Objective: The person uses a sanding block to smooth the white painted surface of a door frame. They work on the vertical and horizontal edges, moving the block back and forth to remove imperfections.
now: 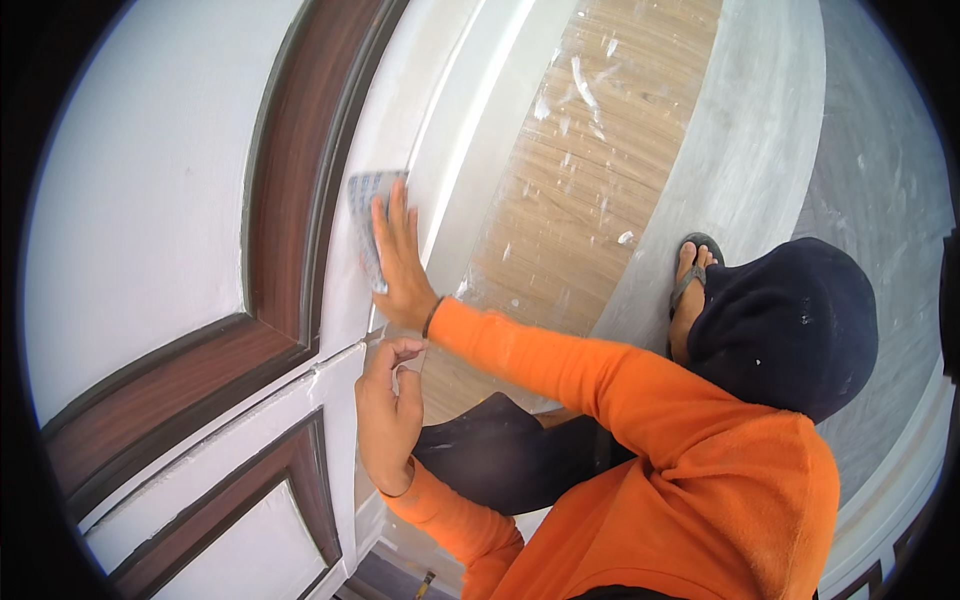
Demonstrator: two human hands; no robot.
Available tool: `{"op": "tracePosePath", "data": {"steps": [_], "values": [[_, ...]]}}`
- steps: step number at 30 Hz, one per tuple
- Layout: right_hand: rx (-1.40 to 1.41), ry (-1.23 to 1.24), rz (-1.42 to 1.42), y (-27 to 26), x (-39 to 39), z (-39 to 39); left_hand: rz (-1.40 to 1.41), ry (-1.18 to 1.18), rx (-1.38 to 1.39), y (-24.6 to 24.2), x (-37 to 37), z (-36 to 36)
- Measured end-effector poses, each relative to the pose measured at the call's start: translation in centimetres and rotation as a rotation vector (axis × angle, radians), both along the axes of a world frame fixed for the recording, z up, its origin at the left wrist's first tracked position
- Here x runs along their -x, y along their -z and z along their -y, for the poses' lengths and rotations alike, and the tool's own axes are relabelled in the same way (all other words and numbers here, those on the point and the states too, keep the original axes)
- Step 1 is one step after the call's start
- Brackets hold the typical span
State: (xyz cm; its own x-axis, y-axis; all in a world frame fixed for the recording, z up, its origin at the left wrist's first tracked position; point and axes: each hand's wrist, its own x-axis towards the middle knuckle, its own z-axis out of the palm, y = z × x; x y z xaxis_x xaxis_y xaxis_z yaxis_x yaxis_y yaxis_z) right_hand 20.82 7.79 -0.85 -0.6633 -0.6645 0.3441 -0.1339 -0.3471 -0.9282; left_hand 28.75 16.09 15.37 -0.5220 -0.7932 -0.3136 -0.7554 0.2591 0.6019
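Note:
My right hand [401,259] lies over a folded sheet of sandpaper [367,199] with a printed backing, pressing it against the white-painted frame beside dark brown moulding [289,180]. Its fingers are stretched and slightly apart; the thumb is mostly hidden. My left hand [390,416] is just below the right wrist, near a joint in the white frame, with fingers bent, thumb apart and nothing seen in it. Whether it touches the frame I cannot tell. White panels [165,172] sit inside the brown moulding.
Wood-patterned flooring [592,165] with white smears runs beside the frame, next to a greyish strip [735,150]. My sandalled foot [688,281] and bent knee [795,322] are at the right. A brush-like tool [425,585] lies at the bottom edge.

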Motion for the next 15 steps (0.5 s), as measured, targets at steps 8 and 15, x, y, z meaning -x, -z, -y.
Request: {"op": "tracePosePath", "data": {"steps": [8,15], "values": [[0.117,0.097,0.024,-1.0,2.7,2.0,-0.021,-0.019,-0.007,-0.6,-1.4,-1.1],[0.198,0.105,-0.073,-0.3,3.1,1.8,0.01,-0.016,0.014,0.0,-1.9,-1.0]]}}
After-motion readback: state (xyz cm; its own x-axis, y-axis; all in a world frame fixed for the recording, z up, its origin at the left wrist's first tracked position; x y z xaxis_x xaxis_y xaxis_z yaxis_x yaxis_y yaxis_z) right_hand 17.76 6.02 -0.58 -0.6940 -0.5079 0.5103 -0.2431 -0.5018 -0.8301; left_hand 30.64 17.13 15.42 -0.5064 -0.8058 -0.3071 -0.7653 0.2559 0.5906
